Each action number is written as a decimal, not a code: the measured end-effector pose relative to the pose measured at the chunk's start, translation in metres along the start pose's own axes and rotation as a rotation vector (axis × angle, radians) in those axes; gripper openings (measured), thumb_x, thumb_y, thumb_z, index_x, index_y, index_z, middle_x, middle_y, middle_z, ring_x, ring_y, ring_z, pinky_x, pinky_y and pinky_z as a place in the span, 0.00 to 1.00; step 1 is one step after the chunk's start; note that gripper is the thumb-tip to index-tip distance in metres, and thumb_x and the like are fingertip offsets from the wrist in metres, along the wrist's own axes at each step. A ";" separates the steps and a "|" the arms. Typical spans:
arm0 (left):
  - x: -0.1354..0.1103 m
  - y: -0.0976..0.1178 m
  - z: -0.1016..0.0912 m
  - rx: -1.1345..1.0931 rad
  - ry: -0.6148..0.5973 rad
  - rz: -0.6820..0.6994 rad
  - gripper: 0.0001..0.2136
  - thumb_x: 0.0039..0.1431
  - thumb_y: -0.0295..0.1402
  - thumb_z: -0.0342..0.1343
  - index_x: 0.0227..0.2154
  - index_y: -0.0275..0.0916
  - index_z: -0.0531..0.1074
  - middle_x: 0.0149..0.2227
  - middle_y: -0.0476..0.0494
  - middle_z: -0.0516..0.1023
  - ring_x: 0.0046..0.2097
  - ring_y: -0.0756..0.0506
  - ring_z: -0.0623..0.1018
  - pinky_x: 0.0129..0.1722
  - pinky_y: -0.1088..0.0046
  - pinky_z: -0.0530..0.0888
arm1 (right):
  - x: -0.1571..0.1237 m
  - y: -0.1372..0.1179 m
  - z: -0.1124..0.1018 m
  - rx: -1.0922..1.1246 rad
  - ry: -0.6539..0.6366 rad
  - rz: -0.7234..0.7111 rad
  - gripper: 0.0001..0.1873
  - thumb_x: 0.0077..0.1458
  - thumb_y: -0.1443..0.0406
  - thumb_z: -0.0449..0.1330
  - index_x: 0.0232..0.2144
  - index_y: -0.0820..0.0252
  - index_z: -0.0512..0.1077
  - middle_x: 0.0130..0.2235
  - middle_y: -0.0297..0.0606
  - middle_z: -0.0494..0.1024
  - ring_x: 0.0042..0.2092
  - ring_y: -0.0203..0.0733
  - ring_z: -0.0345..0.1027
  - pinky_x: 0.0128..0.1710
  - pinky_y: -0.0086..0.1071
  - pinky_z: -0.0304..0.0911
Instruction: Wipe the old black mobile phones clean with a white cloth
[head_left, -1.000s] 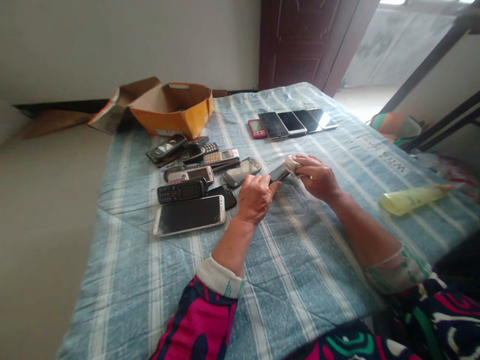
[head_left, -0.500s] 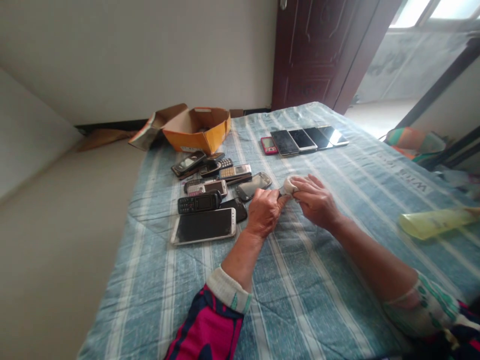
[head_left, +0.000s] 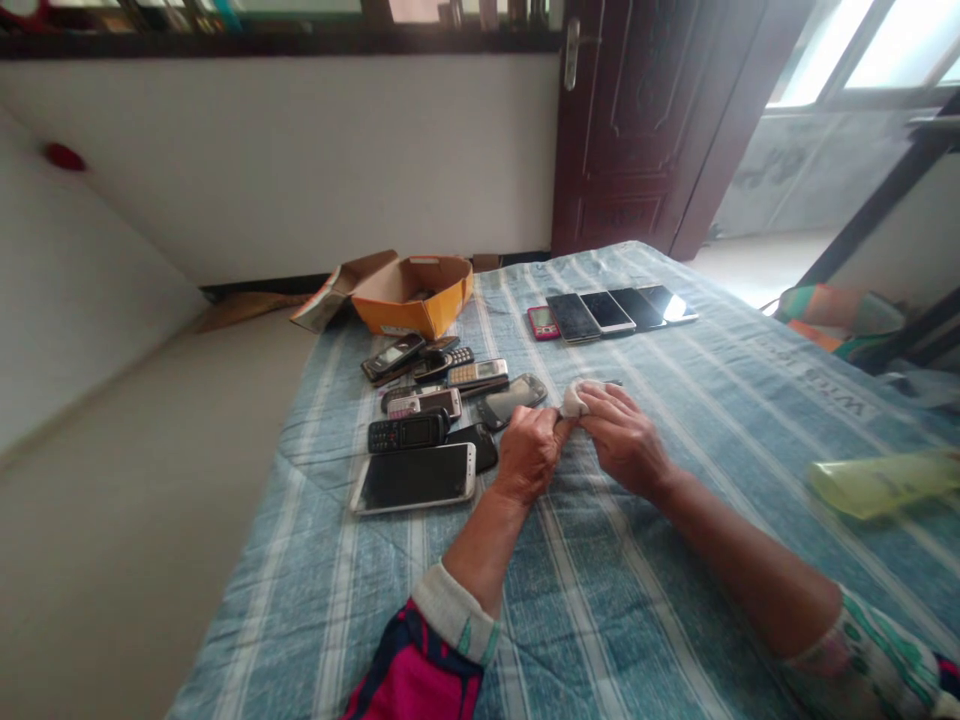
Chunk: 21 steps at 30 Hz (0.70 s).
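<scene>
My left hand is closed round one end of a mobile phone, which my fingers and a cloth hide almost wholly. A thin edge of the phone peeks out beyond my right fingers. Bunched under my right hand is a white cloth, pressed against the phone. Left of my hands lie several used phones: a grey touchscreen phone, a large white-framed smartphone, a black keypad phone and other keypad phones.
An open orange cardboard box stands at the bed's far left corner. A row of smartphones lies farther back, beside a small red phone. A yellow-green translucent packet rests at right on the striped blue cloth.
The view has tilted up, so the scene sits lower. The cloth in my right hand has shifted slightly along the phone, and a thin edge now shows past my right fingers.
</scene>
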<state>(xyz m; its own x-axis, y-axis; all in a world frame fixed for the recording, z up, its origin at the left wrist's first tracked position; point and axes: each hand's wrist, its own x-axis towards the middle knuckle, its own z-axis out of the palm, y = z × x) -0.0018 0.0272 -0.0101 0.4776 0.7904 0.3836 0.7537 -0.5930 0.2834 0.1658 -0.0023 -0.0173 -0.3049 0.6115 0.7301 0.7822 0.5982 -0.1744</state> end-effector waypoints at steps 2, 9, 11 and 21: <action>0.000 0.000 0.000 0.000 0.006 -0.009 0.14 0.67 0.41 0.46 0.31 0.39 0.72 0.31 0.45 0.78 0.36 0.44 0.73 0.37 0.70 0.69 | 0.000 0.001 0.001 -0.017 0.004 0.015 0.17 0.59 0.73 0.49 0.33 0.56 0.77 0.49 0.41 0.77 0.56 0.46 0.67 0.59 0.48 0.58; 0.000 -0.001 -0.001 0.037 0.018 0.008 0.14 0.66 0.41 0.47 0.31 0.40 0.72 0.30 0.44 0.78 0.36 0.43 0.74 0.37 0.68 0.69 | -0.005 0.032 0.000 -0.146 0.059 0.093 0.16 0.57 0.73 0.51 0.31 0.54 0.76 0.47 0.40 0.79 0.53 0.48 0.70 0.57 0.48 0.60; 0.000 -0.002 -0.001 0.042 0.020 0.007 0.13 0.66 0.41 0.48 0.31 0.40 0.72 0.31 0.44 0.78 0.36 0.43 0.74 0.37 0.68 0.69 | -0.005 0.038 0.000 -0.160 0.078 0.119 0.16 0.57 0.74 0.50 0.31 0.55 0.76 0.47 0.41 0.79 0.53 0.47 0.70 0.56 0.47 0.62; 0.000 -0.002 -0.004 0.030 0.026 -0.003 0.12 0.66 0.38 0.49 0.31 0.39 0.72 0.30 0.45 0.78 0.36 0.44 0.74 0.36 0.70 0.69 | 0.000 0.004 0.008 -0.068 0.064 -0.024 0.17 0.60 0.73 0.48 0.33 0.58 0.75 0.49 0.43 0.77 0.55 0.49 0.67 0.57 0.49 0.60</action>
<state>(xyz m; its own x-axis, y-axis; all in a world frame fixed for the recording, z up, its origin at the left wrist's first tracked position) -0.0052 0.0275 -0.0074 0.4638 0.7879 0.4051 0.7685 -0.5853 0.2586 0.1647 0.0040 -0.0235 -0.2902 0.5618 0.7747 0.8111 0.5741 -0.1124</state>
